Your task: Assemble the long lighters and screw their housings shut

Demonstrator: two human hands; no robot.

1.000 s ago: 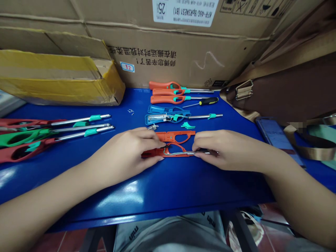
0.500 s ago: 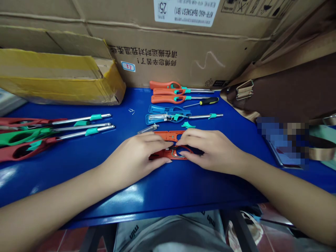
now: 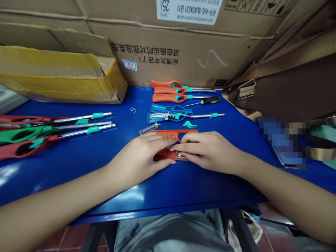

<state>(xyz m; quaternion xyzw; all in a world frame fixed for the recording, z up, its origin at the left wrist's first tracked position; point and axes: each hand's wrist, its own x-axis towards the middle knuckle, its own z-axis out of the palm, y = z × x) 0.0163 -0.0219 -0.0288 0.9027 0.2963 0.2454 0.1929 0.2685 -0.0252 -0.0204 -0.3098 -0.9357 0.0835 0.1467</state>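
An orange lighter shell half [image 3: 164, 154] lies on the blue table, with wires and a small white part inside it. My left hand [image 3: 145, 152] grips its left end, thumb on the near edge and fingers across the top. My right hand [image 3: 210, 150] is closed at the shell's trigger opening, its fingertips pinching at the wires; what exactly they hold is hidden. Just behind rests a second orange shell half [image 3: 189, 131]. A clear fuel tank [image 3: 149, 128] and a green trigger piece [image 3: 189, 124] lie beyond my hands.
Farther back are an opened blue lighter [image 3: 157, 117], several orange lighters [image 3: 168, 98] and a screwdriver [image 3: 210, 100]. Red and green lighters [image 3: 26, 134] lie left, near small screws [image 3: 133, 110]. A yellow-taped box [image 3: 86, 87] and large carton [image 3: 147, 35] stand behind; a brown bag [image 3: 288, 84] is right.
My right fingers have shifted slightly left and down over the shell's trigger opening, covering more of it. My left hand keeps its hold. The whole view has shifted a little.
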